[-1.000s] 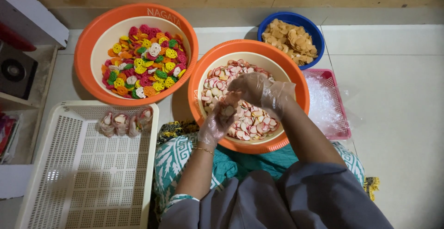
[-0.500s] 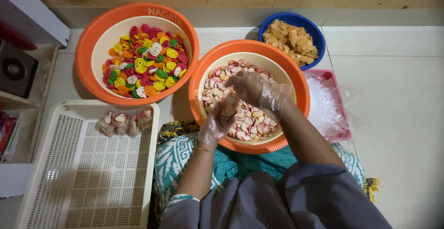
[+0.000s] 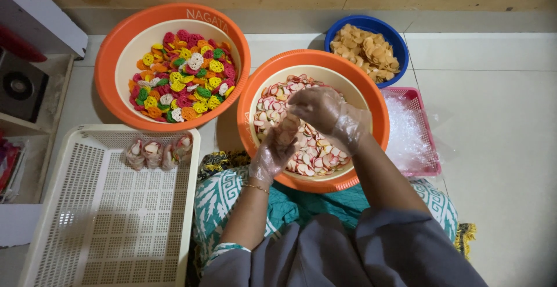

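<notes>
1. Over the orange basin (image 3: 313, 61) in front of my lap, my left hand (image 3: 272, 151), in a thin plastic glove, holds its grip clamped on a small clear bag (image 3: 288, 129) standing upright.
2. Just beyond, touching the bag's mouth, my right hand (image 3: 325, 113) pinches pink-and-white crackers (image 3: 301, 153); the heap lies directly beneath both hands.
3. Farther left sits the basin of coloured crackers (image 3: 180, 75); filled packets (image 3: 154, 151) rest in the white tray (image 3: 110, 223).

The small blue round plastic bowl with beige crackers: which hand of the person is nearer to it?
Right. The right hand is over the orange basin, below-left of the blue bowl. The left hand is lower and farther left.
</notes>
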